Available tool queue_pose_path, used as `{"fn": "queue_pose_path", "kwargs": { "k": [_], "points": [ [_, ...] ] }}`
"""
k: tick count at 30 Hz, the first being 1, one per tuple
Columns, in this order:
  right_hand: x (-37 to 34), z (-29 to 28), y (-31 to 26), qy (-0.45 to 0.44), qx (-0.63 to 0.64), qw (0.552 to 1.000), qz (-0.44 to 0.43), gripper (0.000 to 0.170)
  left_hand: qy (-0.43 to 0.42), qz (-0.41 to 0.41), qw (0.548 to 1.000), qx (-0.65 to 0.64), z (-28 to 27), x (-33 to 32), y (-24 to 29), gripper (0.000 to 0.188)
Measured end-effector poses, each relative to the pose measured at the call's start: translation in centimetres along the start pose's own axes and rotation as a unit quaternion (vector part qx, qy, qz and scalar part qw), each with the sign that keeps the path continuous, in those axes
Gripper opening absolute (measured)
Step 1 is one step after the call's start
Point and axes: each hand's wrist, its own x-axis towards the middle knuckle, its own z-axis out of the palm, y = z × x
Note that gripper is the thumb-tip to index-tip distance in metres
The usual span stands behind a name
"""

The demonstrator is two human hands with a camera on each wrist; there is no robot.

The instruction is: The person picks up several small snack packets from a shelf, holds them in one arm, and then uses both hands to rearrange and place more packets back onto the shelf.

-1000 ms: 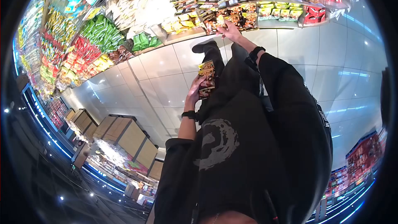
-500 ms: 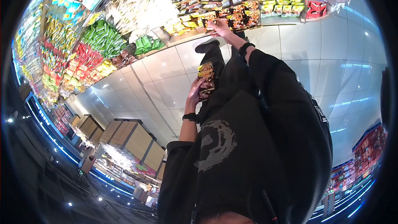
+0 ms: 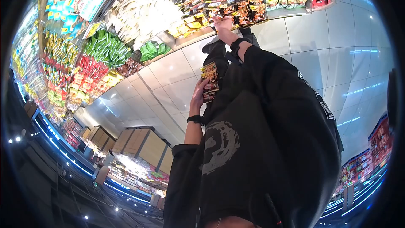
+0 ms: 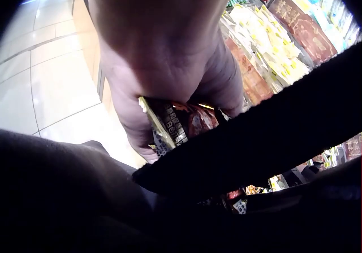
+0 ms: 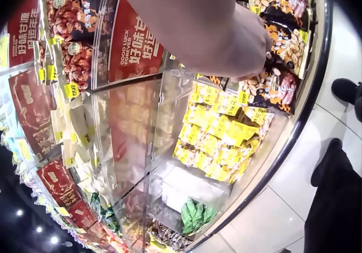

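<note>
In the head view, my left hand grips several dark nut-snack packets, held fanned over the leg. The left wrist view shows the fingers curled around the packets' edges, partly covered by a black strap. My right hand reaches to the front of a bin of dark-and-orange nut packets. In the right wrist view, the right hand lies over that row, a nut packet showing right below it. The right fingertips are hidden, so I cannot tell whether they pinch a packet.
Beside the nut bin are yellow packets and green packets behind a bin edge. White packets fill a bin further left. Tiled floor runs along the shelf front; wooden display boxes stand at the lower left.
My right hand has moved left and slightly up along the bin front; a packet seen at its fingers half a second ago is now largely covered. The left hand still holds its packets.
</note>
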Motion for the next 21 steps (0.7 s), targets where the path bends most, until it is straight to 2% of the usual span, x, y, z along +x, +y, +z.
{"fn": "queue_pose_path", "kwargs": {
  "k": [1, 2, 4, 6, 8, 9, 13, 15, 19, 21],
  "points": [
    [-0.4, 0.5, -0.3, 0.072, -0.01, 0.997, 0.017, 0.047, -0.001, 0.001, 1.0, 0.002, -0.8, 0.4, -0.2, 0.035],
    [-0.9, 0.3, -0.4, 0.073, -0.009, 0.997, 0.017, 0.047, -0.017, -0.003, 1.0, 0.009, -1.6, 0.8, -0.3, 0.036],
    [-7.3, -2.1, -6.5, 0.164, -0.159, 0.971, -0.073, 0.05, -0.035, -0.005, 0.999, 0.018, -2.3, 1.1, -0.3, 0.038],
    [-6.9, -2.9, -6.5, 0.166, -0.171, 0.966, -0.096, 0.048, -0.031, -0.005, 0.999, 0.022, -1.8, 0.9, 0.1, 0.037],
    [-7.3, -4.3, -7.3, -0.007, -0.164, 0.979, -0.122, 0.042, -0.043, -0.011, 0.999, 0.026, -2.0, 1.0, 0.4, 0.036],
    [-7.3, -4.1, -7.2, 0.013, -0.174, 0.969, -0.173, 0.037, -0.053, -0.017, 0.998, 0.027, -2.0, 1.1, 0.5, 0.036],
    [-6.8, -3.9, -6.9, -0.006, -0.24, 0.96, -0.143, 0.037, -0.043, -0.004, 0.999, 0.027, -1.4, 0.9, 0.4, 0.035],
    [-6.7, -3.4, -6.6, -0.013, -0.227, 0.956, -0.187, 0.038, -0.039, -0.004, 0.999, 0.036, -1.2, 0.7, 0.5, 0.034],
    [-6.6, -2.2, -7.0, 0.013, -0.243, 0.959, -0.147, 0.037, -0.028, -0.011, 0.999, 0.043, -0.8, 0.5, 0.6, 0.035],
    [-6.5, -2.1, -7.3, 0.006, -0.245, 0.96, -0.132, 0.038, -0.059, -0.033, 0.997, 0.033, -1.0, 0.3, 0.7, 0.037]
  ]
}}
